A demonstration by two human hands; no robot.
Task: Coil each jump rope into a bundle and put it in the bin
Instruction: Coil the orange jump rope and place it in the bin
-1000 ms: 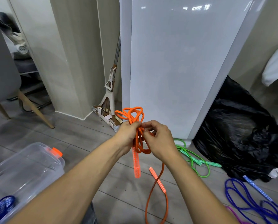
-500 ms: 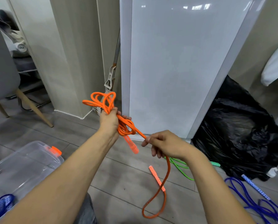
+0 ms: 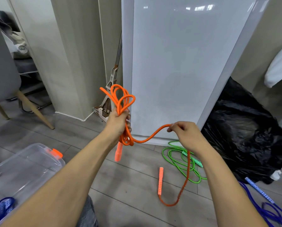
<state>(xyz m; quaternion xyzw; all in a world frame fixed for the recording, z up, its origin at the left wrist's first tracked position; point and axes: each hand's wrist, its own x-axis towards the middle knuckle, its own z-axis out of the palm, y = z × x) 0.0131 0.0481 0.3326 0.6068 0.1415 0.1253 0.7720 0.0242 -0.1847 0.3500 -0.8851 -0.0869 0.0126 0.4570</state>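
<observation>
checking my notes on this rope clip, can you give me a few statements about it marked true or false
1. The left hand grips a bundle of orange rope loops. True.
2. The right hand holds nothing. False: it pinches a strand of the orange rope.
3. Both orange handles lie on the floor. False: one handle lies on the floor, the other hangs below the left hand.
4. A green rope lies on the floor near the black bag. True.
5. The orange rope is inside the bin. False: both hands hold it, and its tail lies on the floor.
</observation>
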